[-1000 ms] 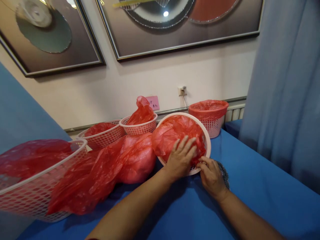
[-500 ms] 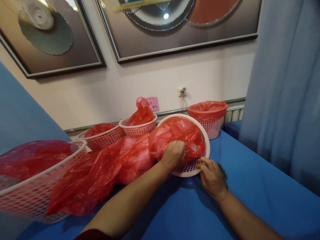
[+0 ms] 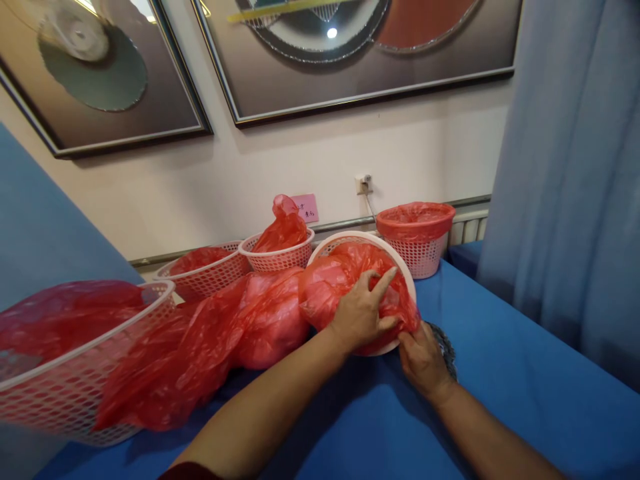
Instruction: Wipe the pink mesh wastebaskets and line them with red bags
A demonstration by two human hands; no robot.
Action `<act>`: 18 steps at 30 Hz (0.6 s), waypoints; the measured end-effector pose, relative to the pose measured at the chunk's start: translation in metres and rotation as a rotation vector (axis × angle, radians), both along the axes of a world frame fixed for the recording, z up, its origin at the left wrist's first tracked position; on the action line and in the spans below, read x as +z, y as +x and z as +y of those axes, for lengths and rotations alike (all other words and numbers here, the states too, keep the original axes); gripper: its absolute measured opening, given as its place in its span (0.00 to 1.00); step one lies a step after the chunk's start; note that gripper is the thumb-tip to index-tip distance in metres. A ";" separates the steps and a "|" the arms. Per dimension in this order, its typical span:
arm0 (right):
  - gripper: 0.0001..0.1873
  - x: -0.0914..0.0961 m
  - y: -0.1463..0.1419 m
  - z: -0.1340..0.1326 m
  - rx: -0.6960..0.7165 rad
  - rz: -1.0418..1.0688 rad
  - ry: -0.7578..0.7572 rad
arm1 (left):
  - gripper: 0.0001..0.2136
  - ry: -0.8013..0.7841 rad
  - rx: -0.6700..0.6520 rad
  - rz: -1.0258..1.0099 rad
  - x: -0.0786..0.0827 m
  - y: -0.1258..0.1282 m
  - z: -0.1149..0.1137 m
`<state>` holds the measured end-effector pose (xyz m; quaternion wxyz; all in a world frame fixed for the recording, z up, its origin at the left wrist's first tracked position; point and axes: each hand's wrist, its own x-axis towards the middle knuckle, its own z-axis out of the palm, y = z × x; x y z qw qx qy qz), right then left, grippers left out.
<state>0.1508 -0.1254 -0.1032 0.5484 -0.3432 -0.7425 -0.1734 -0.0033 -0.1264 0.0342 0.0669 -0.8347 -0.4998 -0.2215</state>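
Resting the left hand [image 3: 363, 312] half open on the red bag [image 3: 323, 283] in the tilted pale basket [image 3: 410, 283], with fingers parted and nothing clearly gripped. Pinching the bag's edge in the nearly closed right hand [image 3: 425, 363], at the basket's near right rim; hard to tell whether also gripping the rim. Having a dark fuzzy item [image 3: 447, 350] just beside that hand, on the blue table [image 3: 510, 373]. Facing 4 more baskets [image 3: 423, 259]: 1 near left, 2 far left, 1 far right, with a crumpled red bag [image 3: 200, 360] lying near left.
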 end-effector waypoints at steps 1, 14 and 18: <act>0.13 -0.001 0.000 0.001 -0.002 -0.001 -0.007 | 0.37 -0.019 0.005 0.013 0.002 0.004 0.002; 0.12 0.003 0.006 0.002 0.047 0.042 -0.069 | 0.09 0.292 0.169 -0.842 0.022 -0.032 0.025; 0.12 -0.001 0.009 0.000 0.058 0.013 -0.062 | 0.15 0.158 0.142 -0.401 0.001 -0.049 0.009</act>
